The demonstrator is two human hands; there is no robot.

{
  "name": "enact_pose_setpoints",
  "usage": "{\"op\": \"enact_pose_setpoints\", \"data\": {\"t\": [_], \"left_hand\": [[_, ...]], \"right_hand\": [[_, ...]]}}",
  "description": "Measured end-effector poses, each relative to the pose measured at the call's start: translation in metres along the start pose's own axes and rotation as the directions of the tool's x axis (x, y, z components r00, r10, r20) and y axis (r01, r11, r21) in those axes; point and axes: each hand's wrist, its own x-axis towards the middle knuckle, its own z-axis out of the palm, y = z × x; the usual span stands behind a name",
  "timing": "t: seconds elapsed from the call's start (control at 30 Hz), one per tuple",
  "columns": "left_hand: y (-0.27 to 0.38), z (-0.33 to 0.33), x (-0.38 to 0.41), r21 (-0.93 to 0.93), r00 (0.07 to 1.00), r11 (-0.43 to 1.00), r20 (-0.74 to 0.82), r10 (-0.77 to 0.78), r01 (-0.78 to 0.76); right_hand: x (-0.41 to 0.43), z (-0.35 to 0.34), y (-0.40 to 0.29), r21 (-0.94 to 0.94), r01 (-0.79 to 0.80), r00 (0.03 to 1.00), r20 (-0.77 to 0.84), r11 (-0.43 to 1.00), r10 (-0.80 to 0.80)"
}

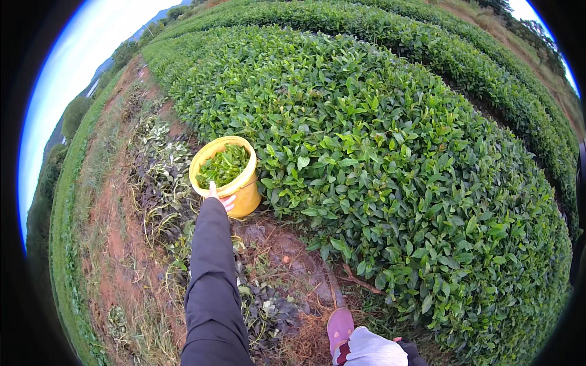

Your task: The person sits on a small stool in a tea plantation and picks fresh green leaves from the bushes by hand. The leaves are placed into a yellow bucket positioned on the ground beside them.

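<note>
My left hand [223, 197], at the end of a dark sleeve, is on the near side of a yellow plastic bucket [247, 200]. One digit reaches up to the rim, while other fingers lie along the outer wall. Freshly picked green leaves [224, 165] fill much of the bucket, which leans slightly beside a trimmed row of tea bushes [348, 137]. Whether its base rests on the ground is unclear. At the bottom edge, only a fingertip of my right hand [397, 339] shows next to a dark sleeve; the rest is hidden.
Wilted, low plants [160, 183] and dry grass cover the reddish soil [116, 238] to the left. A bare branch [359, 280] lies at the hedge's foot. My purple shoe [340, 325] stands on straw-strewn ground. More tea rows [494, 68] curve away beyond a dark furrow.
</note>
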Motion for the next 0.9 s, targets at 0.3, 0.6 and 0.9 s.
{"op": "enact_pose_setpoints", "data": {"t": [0.3,0.6,0.9], "left_hand": [[0.008,0.013,-0.098,0.036,0.986,0.999,-0.161,0.046,-0.041],[-0.034,0.073,-0.303,0.136,0.934,0.944,0.245,0.261,-0.299],[-0.120,0.191,-0.676,0.106,0.103,0.284,0.994,-0.026,-0.953]], "right_hand": [[-0.052,0.009,-0.045,0.127,-0.301,0.938,0.219,0.945,0.270],[-0.113,0.038,-0.046,-0.638,0.273,0.841,0.522,0.720,0.143],[-0.092,0.045,-0.027,-0.661,0.217,0.588,0.676,0.718,0.444]]}}
